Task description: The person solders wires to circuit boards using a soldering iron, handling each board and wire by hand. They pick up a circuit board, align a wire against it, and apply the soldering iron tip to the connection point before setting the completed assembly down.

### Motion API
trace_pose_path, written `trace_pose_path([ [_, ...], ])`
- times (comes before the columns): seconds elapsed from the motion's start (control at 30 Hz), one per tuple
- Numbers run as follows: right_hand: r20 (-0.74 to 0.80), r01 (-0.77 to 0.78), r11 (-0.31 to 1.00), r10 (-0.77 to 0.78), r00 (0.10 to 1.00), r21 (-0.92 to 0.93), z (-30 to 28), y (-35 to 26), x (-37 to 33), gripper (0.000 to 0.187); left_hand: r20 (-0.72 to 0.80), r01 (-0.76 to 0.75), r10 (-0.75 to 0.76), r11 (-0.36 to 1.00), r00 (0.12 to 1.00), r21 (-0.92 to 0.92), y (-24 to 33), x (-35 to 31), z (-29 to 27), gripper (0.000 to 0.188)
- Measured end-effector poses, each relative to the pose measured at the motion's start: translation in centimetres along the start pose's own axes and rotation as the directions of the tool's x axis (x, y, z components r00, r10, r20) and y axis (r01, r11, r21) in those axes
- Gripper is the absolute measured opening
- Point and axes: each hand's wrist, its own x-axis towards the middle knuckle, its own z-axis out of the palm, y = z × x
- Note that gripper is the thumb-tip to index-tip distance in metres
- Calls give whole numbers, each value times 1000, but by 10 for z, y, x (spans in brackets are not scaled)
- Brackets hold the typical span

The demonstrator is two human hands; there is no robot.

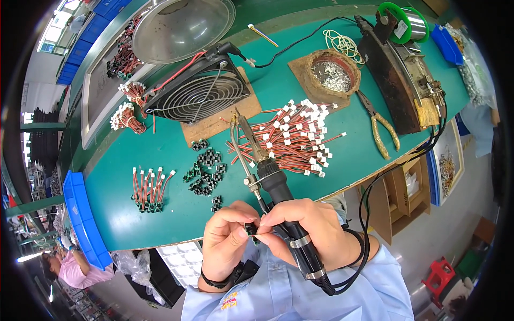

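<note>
My left hand pinches a small black and green part between thumb and fingers near the table's front edge. The fingertips of my right hand meet the same part. Wrapped in my right hand is a soldering iron, its tip pointing away over the table, with a thin metal solder feed tube clamped alongside. Just beyond my hands lie several loose black and green parts. Red and black wire leads with white connectors are heaped behind the iron. Finished-looking wired parts stand in a row to the left.
A black fan sits on a board under a metal hood. Farther right are a round pot of solder scraps, pliers, a dark metal stand and a green solder spool. A blue tray edges the left side.
</note>
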Motion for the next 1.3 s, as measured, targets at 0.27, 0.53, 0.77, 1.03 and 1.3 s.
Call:
trace_pose_path([
  [0.27,-6,-10,1000,10,1000,10,-1,0,0,36,-7,-9,9,1000,1000,7,-1,0,2,17],
  [0.53,-3,-10,1000,10,1000,-8,-3,-2,2,33,-15,1,-1,1000,1000,-11,0,1,5,15],
  [0.77,16,-25,1000,25,1000,-12,-3,-2,2,32,-21,7,-7,1000,1000,-23,0,0,4,16],
  [1.03,4,-48,999,48,999,15,-3,-2,3,32,-3,16,-16,1000,1000,-16,0,1,2,17],
  [1.3,81,-103,994,99,992,46,-10,-2,4,34,-5,45,-45,999,999,26,6,3,4,18],
])
